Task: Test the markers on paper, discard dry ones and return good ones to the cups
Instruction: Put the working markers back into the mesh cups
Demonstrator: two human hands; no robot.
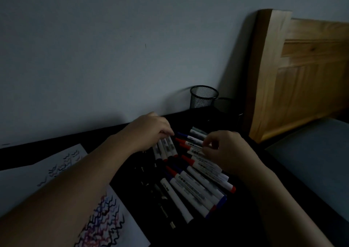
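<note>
Several white-barrelled markers [196, 188] with red, blue and black caps lie in a loose pile on the dark table [251, 218]. My left hand [149, 131] grips a small bunch of markers [166, 149] at the pile's far end, caps pointing toward me. My right hand [228, 150] pinches the barrel of a red-capped marker [190, 144] lying across the pile. Two black mesh cups [204, 96] stand at the back by the wall. A paper [105, 224] covered in red, blue and black squiggles lies under my left forearm.
A second scribbled sheet [56, 163] lies at the left. A wooden headboard [302, 73] and a grey mattress [311, 161] border the table on the right. The wall rises directly behind the table. The light is dim.
</note>
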